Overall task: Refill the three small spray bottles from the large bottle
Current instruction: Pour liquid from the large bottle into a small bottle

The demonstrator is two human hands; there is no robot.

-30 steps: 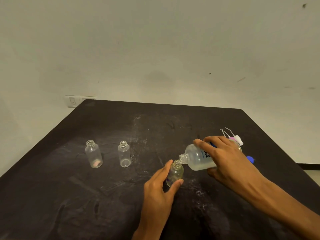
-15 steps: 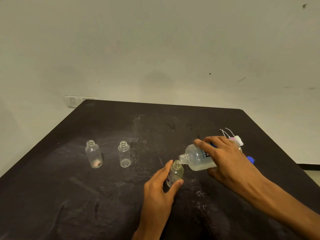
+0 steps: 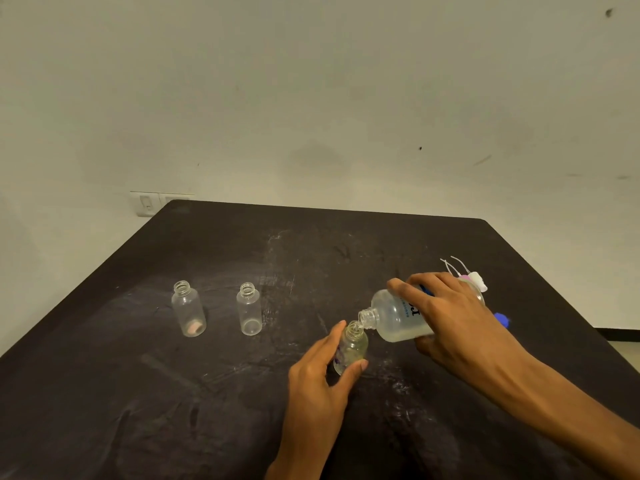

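My right hand grips the large clear bottle, tipped nearly flat with its open neck over the mouth of a small clear bottle. My left hand holds that small bottle between thumb and fingers on the black table; some liquid shows inside it. Two more small uncapped bottles stand upright to the left: one with a pinkish patch at its base, the other looking empty.
Spray tops with thin white tubes lie behind my right hand, partly hidden. A blue cap lies at the table's right side. A wall switch plate sits beyond the table's far left corner.
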